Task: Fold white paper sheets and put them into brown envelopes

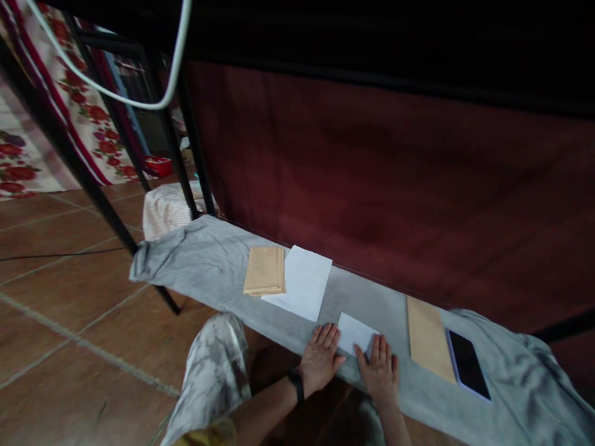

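Note:
A small white sheet of paper [357, 333], seemingly folded, lies on the grey cloth between my hands. My left hand [320, 356] rests flat at its left edge, fingers stretched out. On the paper's right edge lies my right hand [380, 371], its fingers extended and thumb apart. Left of them is a larger white sheet [304, 282], partly under a stack of brown envelopes [264, 269]. To the right of my right hand sits another brown envelope [428, 337], with a dark-screened phone [467, 362] beside it.
Grey cloth [199, 260] covers the narrow bench-like surface. Behind it hangs a dark red cloth [372, 179] beneath a dark overhead edge. A white cable [111, 96] loops down at upper left near black metal posts [83, 161]. The floor is brown tile [60, 347].

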